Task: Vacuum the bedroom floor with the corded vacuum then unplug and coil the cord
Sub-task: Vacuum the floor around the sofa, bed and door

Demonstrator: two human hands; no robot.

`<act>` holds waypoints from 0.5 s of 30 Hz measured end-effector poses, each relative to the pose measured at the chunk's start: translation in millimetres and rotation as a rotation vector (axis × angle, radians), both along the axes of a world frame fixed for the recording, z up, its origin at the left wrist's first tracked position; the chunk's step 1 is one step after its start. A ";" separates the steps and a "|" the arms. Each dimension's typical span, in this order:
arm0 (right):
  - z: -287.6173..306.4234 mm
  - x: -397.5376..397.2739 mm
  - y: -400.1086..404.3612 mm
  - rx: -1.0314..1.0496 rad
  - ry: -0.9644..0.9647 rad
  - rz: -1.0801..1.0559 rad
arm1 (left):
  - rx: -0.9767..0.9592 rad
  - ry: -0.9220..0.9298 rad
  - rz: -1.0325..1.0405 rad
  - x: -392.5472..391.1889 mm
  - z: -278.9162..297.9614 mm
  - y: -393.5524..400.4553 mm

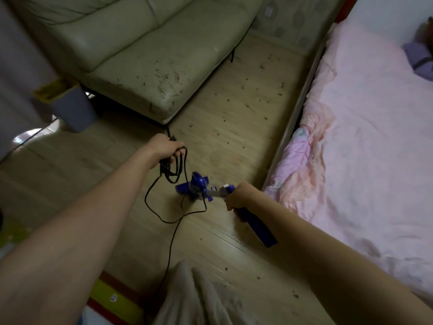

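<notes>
Here, left hand [165,147] grips looped cord [172,170].

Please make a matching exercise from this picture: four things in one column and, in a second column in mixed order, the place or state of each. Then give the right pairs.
Things
1. cord
2. vacuum
3. bin
4. sheet

Place or state
A. pink, spread over the bed
B. on the floor at the sofa's left end
C. gathered in loops in the left hand
D. blue, held by its grip in the right hand

Pairs: 1-C, 2-D, 3-B, 4-A
</notes>
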State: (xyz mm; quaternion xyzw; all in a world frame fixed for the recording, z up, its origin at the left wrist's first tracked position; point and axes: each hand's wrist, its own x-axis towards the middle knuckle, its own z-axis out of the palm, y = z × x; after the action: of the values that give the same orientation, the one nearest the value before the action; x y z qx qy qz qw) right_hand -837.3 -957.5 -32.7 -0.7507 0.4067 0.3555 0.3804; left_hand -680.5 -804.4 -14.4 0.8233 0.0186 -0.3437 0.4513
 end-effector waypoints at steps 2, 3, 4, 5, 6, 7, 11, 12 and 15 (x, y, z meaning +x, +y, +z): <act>-4.9 -2.9 -5.0 0.029 -0.019 -0.065 | -0.016 0.010 0.024 -2.0 2.1 -3.4; -8.2 -2.8 -5.8 0.051 -0.034 -0.103 | -0.016 0.016 0.036 -2.2 2.2 -3.8; -12.6 -2.3 -5.8 0.073 -0.048 -0.138 | -0.014 0.022 0.049 -2.0 1.7 -3.4; -17.5 -2.5 -4.2 0.094 -0.058 -0.162 | -0.012 0.031 0.064 -2.4 0.9 -1.6; -23.2 -3.5 -1.8 0.111 -0.066 -0.184 | -0.013 0.038 0.078 -1.6 -0.4 0.4; -29.2 -4.6 1.5 0.128 -0.070 -0.208 | -0.012 0.038 0.095 -0.2 -1.4 2.5; -50.8 -3.0 10.7 0.191 -0.042 -0.279 | -0.005 0.019 0.150 10.1 -8.4 9.8; -52.4 1.4 12.3 0.207 -0.035 -0.299 | -0.005 0.017 0.156 14.2 -10.7 12.1; -50.6 33.4 18.3 0.263 -0.042 -0.336 | 0.009 -0.011 0.165 36.9 -13.3 21.7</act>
State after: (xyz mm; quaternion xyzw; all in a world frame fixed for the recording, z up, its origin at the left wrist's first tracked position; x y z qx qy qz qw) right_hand -803.9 -939.2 -83.3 -0.6233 0.4682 0.3212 0.5377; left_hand -643.7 -782.6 -27.7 0.8227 0.0854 -0.3009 0.4747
